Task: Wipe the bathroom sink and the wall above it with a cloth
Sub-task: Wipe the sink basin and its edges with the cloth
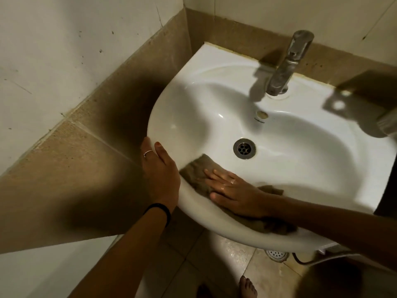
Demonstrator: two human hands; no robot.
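A white ceramic sink (193, 97) fills the middle of the view, with a metal drain (244, 148) at its bottom. A brown cloth (198, 171) lies over the sink's near rim and inner slope. My right hand (232, 190) presses flat on the cloth, fingers spread and wet. My left hand (160, 168) grips the sink's left outer rim, thumb on top; it wears a ring and a black wristband. The wall above the sink (268, 9) is pale with a tan tile band (236, 37) below it.
A metal tap (285, 65) stands at the back of the sink. A tan tiled ledge (75, 168) runs along the left wall. Below the sink are floor tiles, a floor drain (276, 255), a hose and a bare foot (248, 288).
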